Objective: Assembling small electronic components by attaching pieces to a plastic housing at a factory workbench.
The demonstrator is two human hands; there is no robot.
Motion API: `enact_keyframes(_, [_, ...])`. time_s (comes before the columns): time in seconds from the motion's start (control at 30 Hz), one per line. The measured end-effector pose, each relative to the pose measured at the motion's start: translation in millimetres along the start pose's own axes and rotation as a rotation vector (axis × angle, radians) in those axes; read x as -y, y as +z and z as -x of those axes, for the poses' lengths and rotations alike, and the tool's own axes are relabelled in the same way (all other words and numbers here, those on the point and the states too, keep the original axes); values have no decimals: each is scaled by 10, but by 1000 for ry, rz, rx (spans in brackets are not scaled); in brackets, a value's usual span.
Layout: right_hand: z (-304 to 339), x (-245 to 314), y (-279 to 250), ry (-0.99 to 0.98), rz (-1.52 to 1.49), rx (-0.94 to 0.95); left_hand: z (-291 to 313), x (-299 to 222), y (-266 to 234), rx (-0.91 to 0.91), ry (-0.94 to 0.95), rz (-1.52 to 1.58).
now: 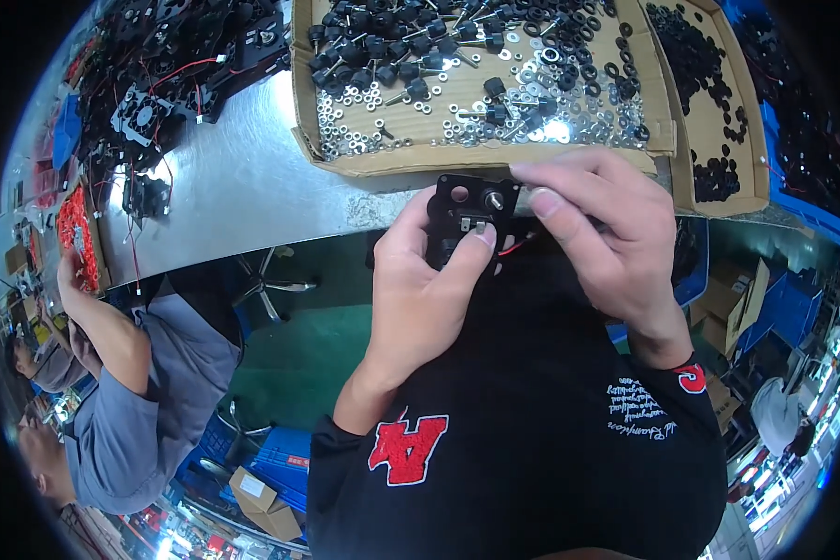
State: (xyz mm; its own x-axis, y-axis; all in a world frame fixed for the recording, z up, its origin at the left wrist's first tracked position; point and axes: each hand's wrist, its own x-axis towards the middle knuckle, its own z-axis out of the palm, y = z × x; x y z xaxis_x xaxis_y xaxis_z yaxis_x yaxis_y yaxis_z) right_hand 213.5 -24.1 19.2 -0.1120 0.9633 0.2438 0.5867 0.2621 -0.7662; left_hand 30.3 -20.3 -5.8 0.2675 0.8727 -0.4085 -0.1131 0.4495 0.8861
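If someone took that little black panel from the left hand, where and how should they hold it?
Probably by the straight, mostly bare top edge of the black panel, pinched front and back, coming from the far side. The left hand's grip has its left side and lower part, so the top looks easiest to reach; avoid the projecting metal stud.

Metal tabletop point(224, 187), silvery and reflective, its front edge bowed by the lens. Left: a heap of black fans point(143, 117) with loose wires; a separate dark part point(146, 196) lies near the front edge, and a thin red wire point(134, 252) hangs over it. Centre: a shallow cardboard tray point(392, 162) holding black knobs point(373, 49), nuts and washers, its near wall close to the front edge. Right: a second cardboard tray point(754, 177), just beside the first, with small black pieces point(717, 179).
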Motion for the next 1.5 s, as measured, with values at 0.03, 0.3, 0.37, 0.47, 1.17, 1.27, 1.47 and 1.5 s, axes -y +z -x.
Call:
enact_keyframes(0.03, [14, -32, -16, 42, -85, 14, -8, 4, -4, 45, -33, 65])
enact_keyframes(0.3, [53, -133, -19, 190, -289, -51, -35, -31, -24, 210, -182, 323])
enact_keyframes(0.37, [44, -175, -36, 42, -171, -34, -38, -32, 14, 148, -219, 323])
enact_keyframes(0.47, [48, -104, -58, 46, -127, -43, -45, -54, 43, 143, -250, 380])
enact_keyframes(1.17, [-26, -245, -61, -198, -103, 71, -79, -52, 48, 255, -256, 270])
enact_keyframes(1.27, [-18, -264, -67, -169, -163, 87, -83, -41, 42, 258, -229, 258])
enact_keyframes(1.47, [-37, -315, -61, -131, -178, 150, -102, -37, 43, 275, -241, 127])
enact_keyframes(1.5, [-54, -318, -84, -129, -179, 151, -104, -34, 42, 275, -243, 127])
